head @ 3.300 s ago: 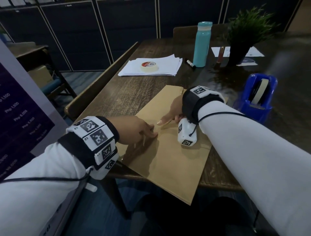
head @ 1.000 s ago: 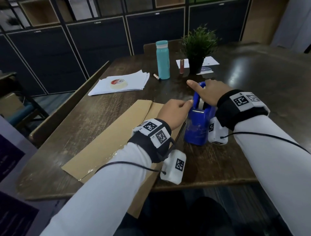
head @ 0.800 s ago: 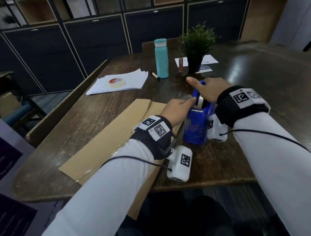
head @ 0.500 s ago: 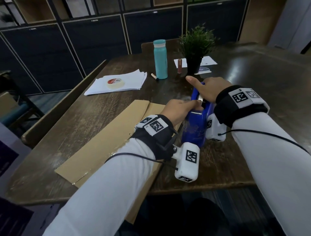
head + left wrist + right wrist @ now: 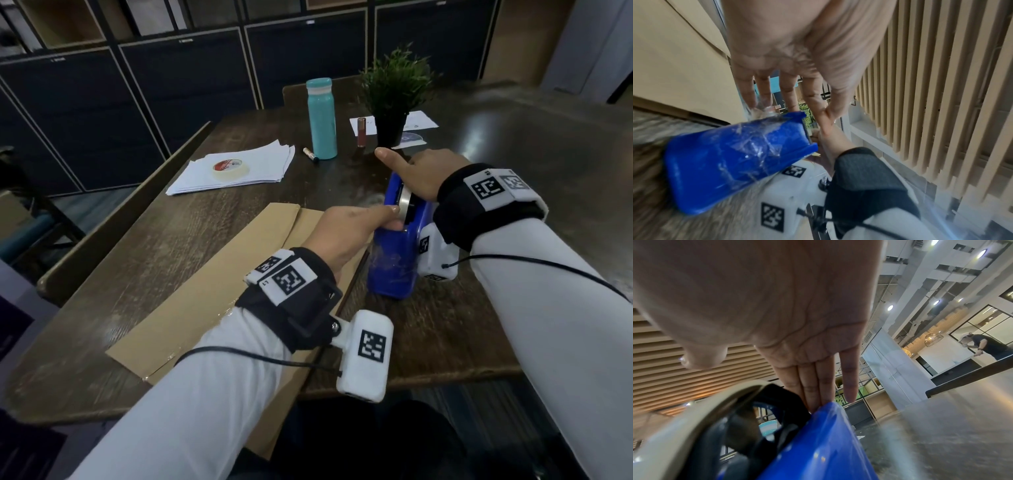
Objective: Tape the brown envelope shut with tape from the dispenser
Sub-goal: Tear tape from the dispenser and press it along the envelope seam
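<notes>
Blue dispenser (image 5: 397,253) sits between both hands' fingers (image 5: 813,97), beside the envelope (image 5: 205,294).

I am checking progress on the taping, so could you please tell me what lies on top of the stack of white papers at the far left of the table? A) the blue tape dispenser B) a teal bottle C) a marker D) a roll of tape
D: in the head view a pale roll of tape lies on the stack of white papers, while the teal bottle and the blue tape dispenser stand on the bare table.
</notes>
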A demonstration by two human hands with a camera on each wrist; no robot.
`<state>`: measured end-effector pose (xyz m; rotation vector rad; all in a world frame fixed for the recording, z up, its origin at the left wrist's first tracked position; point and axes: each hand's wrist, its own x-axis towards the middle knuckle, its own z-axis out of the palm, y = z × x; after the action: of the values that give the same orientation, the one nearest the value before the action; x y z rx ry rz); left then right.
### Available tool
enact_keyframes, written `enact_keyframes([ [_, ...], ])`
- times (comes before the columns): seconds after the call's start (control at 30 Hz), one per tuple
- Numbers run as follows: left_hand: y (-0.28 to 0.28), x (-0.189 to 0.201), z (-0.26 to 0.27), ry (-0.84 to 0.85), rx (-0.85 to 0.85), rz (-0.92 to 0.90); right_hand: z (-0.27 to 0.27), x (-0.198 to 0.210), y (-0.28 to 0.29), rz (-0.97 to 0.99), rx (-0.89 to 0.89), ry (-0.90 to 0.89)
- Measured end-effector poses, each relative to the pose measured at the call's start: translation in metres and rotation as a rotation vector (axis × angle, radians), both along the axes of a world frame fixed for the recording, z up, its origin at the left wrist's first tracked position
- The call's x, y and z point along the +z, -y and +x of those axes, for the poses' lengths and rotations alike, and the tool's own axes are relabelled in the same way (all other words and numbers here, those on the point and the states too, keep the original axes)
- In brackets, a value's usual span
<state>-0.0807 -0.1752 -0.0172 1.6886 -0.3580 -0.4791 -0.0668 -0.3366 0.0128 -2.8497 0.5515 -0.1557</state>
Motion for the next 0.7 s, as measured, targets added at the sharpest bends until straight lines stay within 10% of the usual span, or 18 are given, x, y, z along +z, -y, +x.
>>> enact_keyframes([
  [0.7,-0.003,-0.014,-0.012,-0.045,-0.038,-0.038,0.001,0.003,-0.002,-0.056,0.005,-0.023],
])
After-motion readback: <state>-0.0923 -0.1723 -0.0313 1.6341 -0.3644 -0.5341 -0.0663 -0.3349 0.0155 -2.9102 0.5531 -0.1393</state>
